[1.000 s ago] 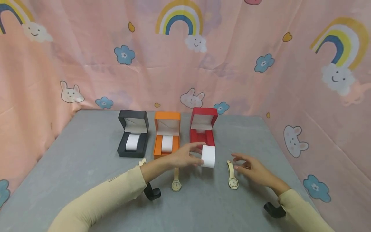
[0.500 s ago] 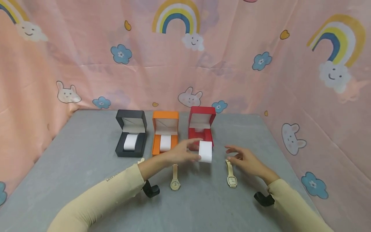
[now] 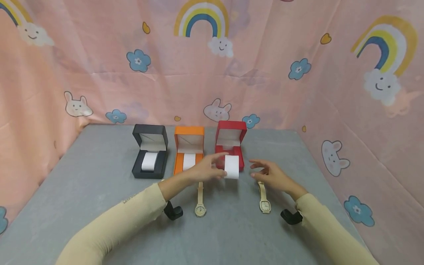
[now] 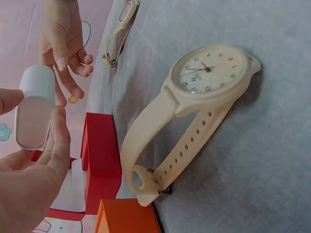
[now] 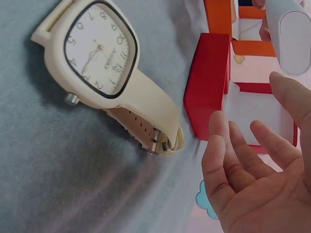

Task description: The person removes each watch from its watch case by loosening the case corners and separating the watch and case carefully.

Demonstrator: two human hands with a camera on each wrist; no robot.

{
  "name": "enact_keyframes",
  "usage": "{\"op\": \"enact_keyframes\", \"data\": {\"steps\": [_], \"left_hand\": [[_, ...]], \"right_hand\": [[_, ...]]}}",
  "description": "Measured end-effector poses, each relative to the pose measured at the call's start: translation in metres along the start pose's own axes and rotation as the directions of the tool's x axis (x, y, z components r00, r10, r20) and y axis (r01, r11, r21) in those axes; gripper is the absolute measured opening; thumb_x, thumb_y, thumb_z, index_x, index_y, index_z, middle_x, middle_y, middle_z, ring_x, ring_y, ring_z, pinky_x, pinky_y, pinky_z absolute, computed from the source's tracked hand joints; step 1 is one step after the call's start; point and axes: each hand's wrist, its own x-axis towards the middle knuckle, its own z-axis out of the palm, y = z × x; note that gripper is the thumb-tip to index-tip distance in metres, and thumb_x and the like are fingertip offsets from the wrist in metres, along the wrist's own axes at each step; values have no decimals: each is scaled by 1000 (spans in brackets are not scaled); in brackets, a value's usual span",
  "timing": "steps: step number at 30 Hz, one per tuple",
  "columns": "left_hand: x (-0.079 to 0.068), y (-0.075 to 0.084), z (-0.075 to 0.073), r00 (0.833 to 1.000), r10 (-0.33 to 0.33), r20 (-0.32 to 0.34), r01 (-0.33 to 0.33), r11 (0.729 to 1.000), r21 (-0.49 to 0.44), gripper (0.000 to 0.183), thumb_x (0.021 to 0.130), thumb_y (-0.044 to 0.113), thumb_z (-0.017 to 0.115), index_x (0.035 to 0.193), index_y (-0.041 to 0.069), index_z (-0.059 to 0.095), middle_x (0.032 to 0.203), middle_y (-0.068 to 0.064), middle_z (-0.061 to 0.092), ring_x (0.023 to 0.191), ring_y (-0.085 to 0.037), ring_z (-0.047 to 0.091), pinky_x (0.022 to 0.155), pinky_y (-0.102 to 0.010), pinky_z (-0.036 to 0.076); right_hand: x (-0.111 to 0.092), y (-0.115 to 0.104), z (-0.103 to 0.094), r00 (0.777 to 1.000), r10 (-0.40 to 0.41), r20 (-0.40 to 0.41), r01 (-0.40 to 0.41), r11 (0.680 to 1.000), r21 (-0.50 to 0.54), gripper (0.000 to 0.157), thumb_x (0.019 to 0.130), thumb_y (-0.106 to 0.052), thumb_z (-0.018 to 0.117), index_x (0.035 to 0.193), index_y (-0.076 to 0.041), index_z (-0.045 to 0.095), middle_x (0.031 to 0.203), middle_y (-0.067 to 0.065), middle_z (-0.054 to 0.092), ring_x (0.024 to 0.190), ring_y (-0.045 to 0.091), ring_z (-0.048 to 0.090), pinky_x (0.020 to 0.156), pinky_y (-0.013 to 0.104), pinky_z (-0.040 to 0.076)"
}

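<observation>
My left hand [image 3: 203, 170] pinches a white watch cushion [image 3: 232, 167] between thumb and fingers, in the air just in front of the open red watch box [image 3: 238, 160]. In the left wrist view the cushion [image 4: 41, 82] shows a flat oval end. To its right, my right hand [image 3: 273, 177] is held with its fingers apart and nothing between them; the right wrist view shows its fingers [image 5: 240, 160] short of the cushion [image 5: 294, 41]. Beneath that hand lies a cream square-faced watch [image 3: 264, 200]. A cream round-faced watch [image 3: 200, 206] lies below my left wrist.
An open orange box [image 3: 179, 162] and an open black box [image 3: 159, 170], each with a white cushion inside, stand left of the red one on the grey table [image 3: 99, 176]. A pink printed curtain [image 3: 165, 92] hangs behind. My left forearm crosses the front left.
My left hand has raised the cushion slightly away from me, toward the red box. The right hand has moved left, closer to the cushion. The watches and boxes stay put.
</observation>
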Motion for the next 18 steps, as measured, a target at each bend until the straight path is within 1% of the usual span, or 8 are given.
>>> {"op": "enact_keyframes", "data": {"steps": [5, 8, 12, 14, 18], "left_hand": [[2, 1, -3, 1000, -9, -14, 9, 1000, -8, 74, 94, 14, 70, 158, 19, 34, 148, -15, 50, 115, -27, 63, 92, -36, 60], [3, 0, -5, 1000, -4, -15, 3, 1000, -15, 74, 94, 13, 69, 159, 18, 33, 146, -16, 51, 111, -25, 63, 93, -38, 59], [4, 0, -5, 1000, -6, -26, 5, 1000, -11, 74, 95, 13, 68, 160, 17, 31, 146, -16, 51, 103, -23, 65, 96, -44, 57], [4, 1, -6, 999, -12, -33, 12, 1000, -9, 74, 95, 14, 68, 160, 18, 32, 146, -15, 51, 101, -27, 68, 98, -47, 56], [7, 1, -6, 999, -12, -42, 11, 1000, -6, 73, 96, 15, 68, 159, 22, 33, 146, -14, 52, 107, -38, 67, 100, -51, 54]], "right_hand": [[2, 1, 0, 1000, 0, -1, 0, 1000, 25, 58, 98, -17, 66, 149, 2, 45, 136, 30, 58, 106, 38, 68, 84, 42, 61], [3, 2, 0, 1000, -1, -4, 1, 1000, 28, 57, 98, -17, 65, 149, 2, 45, 137, 30, 58, 109, 40, 67, 85, 44, 61], [5, 3, -1, 1000, 4, -8, -4, 1000, 11, 57, 99, -19, 65, 149, 1, 45, 138, 29, 58, 110, 39, 67, 86, 43, 61], [7, 4, -1, 1000, 4, -11, -4, 1000, 1, 57, 99, -20, 65, 149, 0, 45, 137, 28, 59, 111, 37, 67, 86, 43, 61], [11, 6, -1, 1000, -7, -16, 7, 1000, -8, 56, 99, -18, 64, 149, 1, 45, 137, 28, 59, 110, 36, 67, 85, 42, 60]]}}
